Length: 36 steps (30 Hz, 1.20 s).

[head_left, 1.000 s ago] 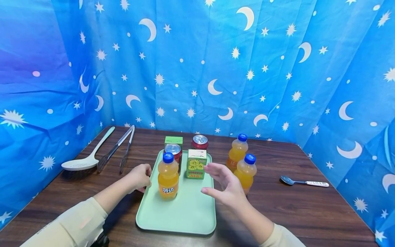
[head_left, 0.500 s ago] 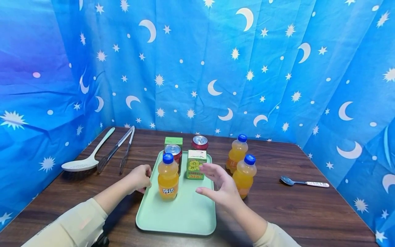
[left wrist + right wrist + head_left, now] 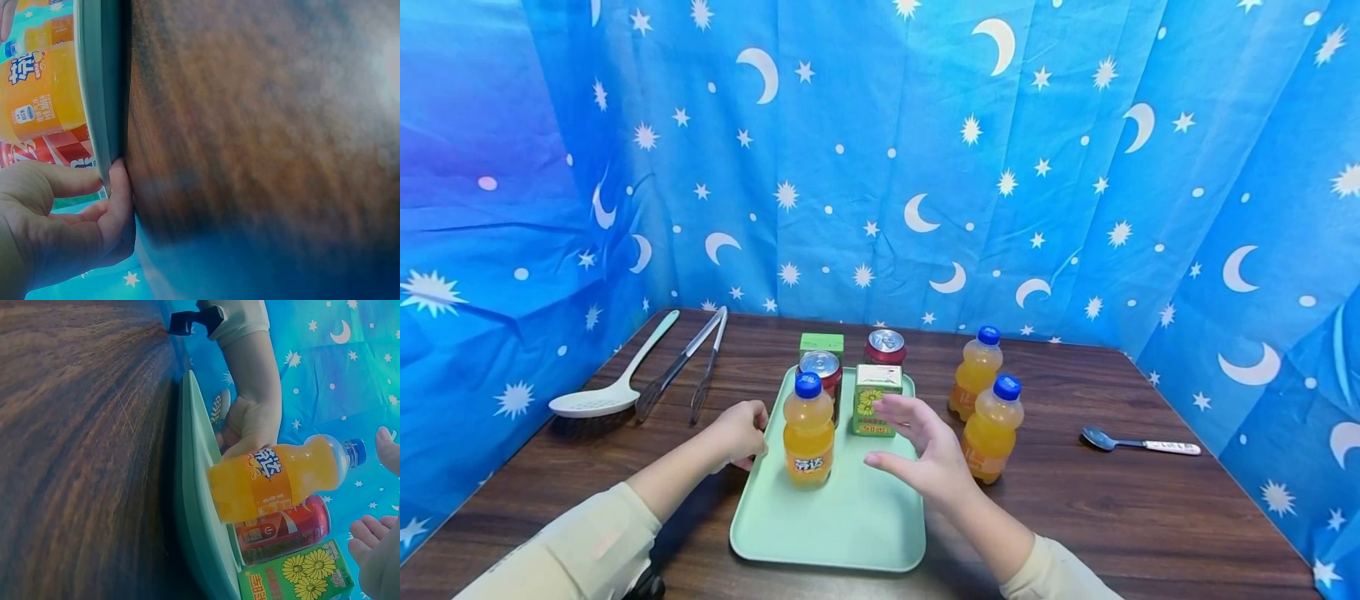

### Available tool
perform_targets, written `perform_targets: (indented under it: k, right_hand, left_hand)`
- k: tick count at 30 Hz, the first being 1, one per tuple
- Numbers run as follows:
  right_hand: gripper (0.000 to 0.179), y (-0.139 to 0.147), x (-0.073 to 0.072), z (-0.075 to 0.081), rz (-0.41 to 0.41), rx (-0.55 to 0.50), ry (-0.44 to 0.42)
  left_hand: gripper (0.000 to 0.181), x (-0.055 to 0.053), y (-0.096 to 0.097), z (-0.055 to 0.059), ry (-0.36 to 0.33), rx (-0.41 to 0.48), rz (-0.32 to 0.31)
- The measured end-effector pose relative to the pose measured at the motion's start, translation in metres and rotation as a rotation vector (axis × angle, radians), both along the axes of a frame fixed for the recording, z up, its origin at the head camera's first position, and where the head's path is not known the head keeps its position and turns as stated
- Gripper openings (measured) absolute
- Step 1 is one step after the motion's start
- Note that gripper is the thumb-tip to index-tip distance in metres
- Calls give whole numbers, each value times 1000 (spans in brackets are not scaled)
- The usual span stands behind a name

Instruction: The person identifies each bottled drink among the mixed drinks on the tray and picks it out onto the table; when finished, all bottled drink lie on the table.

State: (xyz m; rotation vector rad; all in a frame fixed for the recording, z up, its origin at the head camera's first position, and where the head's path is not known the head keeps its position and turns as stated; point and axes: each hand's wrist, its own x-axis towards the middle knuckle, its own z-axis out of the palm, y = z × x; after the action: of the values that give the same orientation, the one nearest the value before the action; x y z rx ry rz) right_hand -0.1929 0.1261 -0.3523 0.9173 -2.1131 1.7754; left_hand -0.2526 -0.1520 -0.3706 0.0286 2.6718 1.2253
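My left hand (image 3: 739, 435) pinches the left rim of a pale green tray (image 3: 842, 533); the left wrist view shows the thumb over the rim and fingers (image 3: 119, 200) beneath it. An orange soda bottle (image 3: 808, 433) with a blue cap stands upright on the tray, with a red can (image 3: 822, 364) right behind it. My right hand (image 3: 928, 462) hovers over the tray's right side, thumb and fingers spread, holding nothing. In the head view it partly covers a green drink carton (image 3: 868, 398) with yellow flowers. A second can (image 3: 886, 343) and another green carton (image 3: 822, 342) are at the tray's far end.
Two more orange soda bottles, a nearer one (image 3: 992, 433) and a farther one (image 3: 977, 371), stand on the wooden table right of the tray. A spoon (image 3: 1138, 443) lies farther right. Tongs (image 3: 692, 362) and a pale slotted skimmer (image 3: 613, 392) lie at the left.
My right hand has drifted left over the tray, away from the nearer bottle on the right, and now overlaps more of the flowered carton. My left hand stays at the rim.
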Motion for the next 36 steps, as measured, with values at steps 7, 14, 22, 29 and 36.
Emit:
perform_targets:
  k: [7,14,22,29,36]
  right_hand:
    - [58,-6,-1,0,-9,-9,-18]
    - [58,-12,-6,0,-14,-1,-45]
    - [62,-21,-6,5,-26,13,-150]
    - [64,-30,5,22,-23,43,-209]
    - [67,-36,-5,13,-55,87,-227]
  left_hand:
    - [26,-2,0,-1,-5,7,5]
    - [26,-2,-1,0,0,6,2]
    - [26,-1,-1,-2,0,7,5]
    - [27,-1,-1,-3,2,13,6]
    - [26,-2,-2,-4,5,34,-5]
